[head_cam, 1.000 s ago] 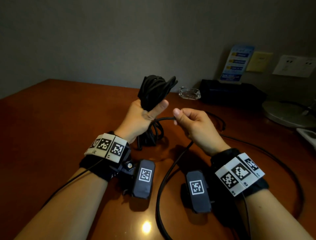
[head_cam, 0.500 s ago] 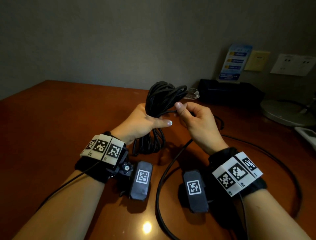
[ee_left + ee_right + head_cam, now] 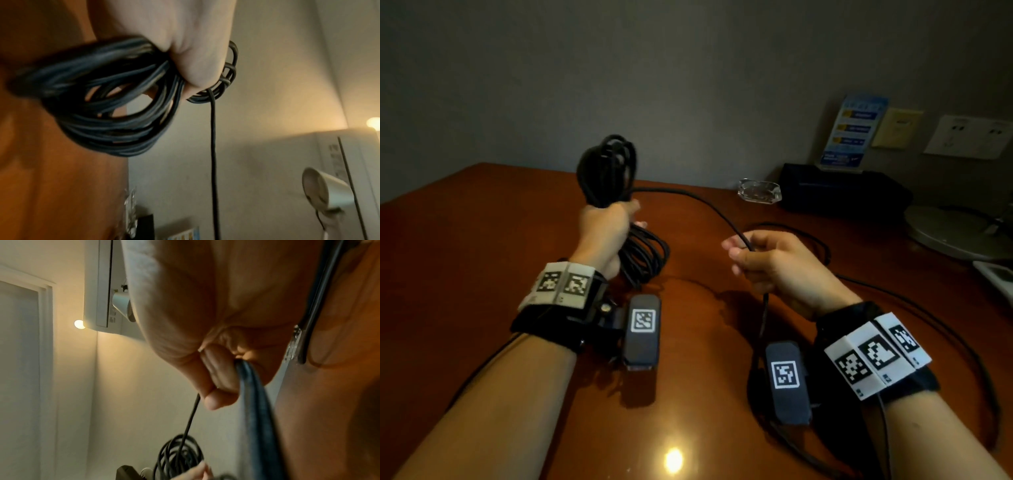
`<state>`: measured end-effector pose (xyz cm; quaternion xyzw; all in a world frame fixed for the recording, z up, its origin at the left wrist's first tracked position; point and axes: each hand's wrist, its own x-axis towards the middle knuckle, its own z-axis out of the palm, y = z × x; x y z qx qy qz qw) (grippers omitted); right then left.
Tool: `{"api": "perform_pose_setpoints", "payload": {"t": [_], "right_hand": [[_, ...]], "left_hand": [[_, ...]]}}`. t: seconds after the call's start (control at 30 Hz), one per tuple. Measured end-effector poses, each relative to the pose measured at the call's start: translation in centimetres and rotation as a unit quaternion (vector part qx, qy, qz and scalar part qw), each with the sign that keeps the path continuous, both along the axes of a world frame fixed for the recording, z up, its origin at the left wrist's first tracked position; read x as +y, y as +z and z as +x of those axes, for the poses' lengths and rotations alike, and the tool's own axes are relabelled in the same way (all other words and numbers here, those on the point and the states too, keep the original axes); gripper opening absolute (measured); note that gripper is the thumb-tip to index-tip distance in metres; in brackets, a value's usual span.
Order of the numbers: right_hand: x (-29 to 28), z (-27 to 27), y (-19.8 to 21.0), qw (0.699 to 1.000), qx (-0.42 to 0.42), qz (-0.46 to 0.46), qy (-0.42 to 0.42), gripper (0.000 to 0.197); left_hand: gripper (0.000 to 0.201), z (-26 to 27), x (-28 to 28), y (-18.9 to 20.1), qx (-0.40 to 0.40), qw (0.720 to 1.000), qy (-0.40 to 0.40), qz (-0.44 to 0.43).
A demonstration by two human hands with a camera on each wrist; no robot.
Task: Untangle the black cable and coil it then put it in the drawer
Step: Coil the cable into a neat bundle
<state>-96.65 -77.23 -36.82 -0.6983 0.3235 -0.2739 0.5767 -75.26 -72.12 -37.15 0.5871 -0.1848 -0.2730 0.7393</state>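
My left hand point(image 3: 607, 226) grips a bundle of coiled black cable point(image 3: 607, 168) above the brown table point(image 3: 465, 240); loops stick out above the fist and hang below it. In the left wrist view the same coil point(image 3: 98, 104) fills the fist point(image 3: 185, 48). A single strand point(image 3: 688, 198) runs from the coil to my right hand point(image 3: 763, 263), which holds it in curled fingers, about a hand's width to the right. In the right wrist view the strand point(image 3: 252, 402) passes through the fist point(image 3: 216, 369). The loose cable trails over the table to the right point(image 3: 945, 329). No drawer is in view.
A glass ashtray point(image 3: 759, 191), a black box point(image 3: 842, 192) with a blue card point(image 3: 854, 130) behind it, and a round grey lamp base point(image 3: 955, 233) stand along the back right. Wall sockets point(image 3: 969, 137) sit above them. A white object point(image 3: 996, 277) lies at the right edge.
My hands have drawn apart: the left moved left and up with the coil, the right moved right and down, stretching a strand of cable between them.
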Motion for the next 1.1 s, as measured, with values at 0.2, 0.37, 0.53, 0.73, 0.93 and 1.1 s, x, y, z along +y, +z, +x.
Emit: {"api": "perform_pose_setpoints", "payload": {"t": [0.2, 0.37, 0.53, 0.73, 0.93, 1.1], "right_hand": [[-0.9, -0.3, 0.2, 0.99, -0.073, -0.064, -0.101, 0.016], [-1.1, -1.0, 0.6, 0.96, -0.145, -0.168, -0.174, 0.017], [-1.0, -0.9, 0.9, 0.927, -0.192, -0.241, -0.215, 0.017], [-0.9, -1.0, 0.9, 0.913, -0.211, -0.263, -0.231, 0.017], [-1.9, -1.2, 0.7, 0.905, -0.241, -0.233, -0.263, 0.018], [-3.0, -1.2, -0.2, 0.91, -0.208, -0.214, -0.289, 0.021]], "left_hand": [[0.002, 0.2, 0.5, -0.4, -0.042, 0.988, -0.114, 0.091], [0.011, -1.7, -0.3, -0.7, -0.14, 0.949, -0.251, 0.125], [0.01, -3.5, -0.5, -0.8, -0.198, 0.906, -0.333, 0.169], [0.016, -4.2, -0.8, -1.3, -0.252, 0.86, -0.393, 0.208], [0.028, -4.7, -0.6, -1.1, -0.295, 0.819, -0.45, 0.202], [0.023, -5.6, -0.1, -0.9, -0.311, 0.799, -0.488, 0.165]]}}
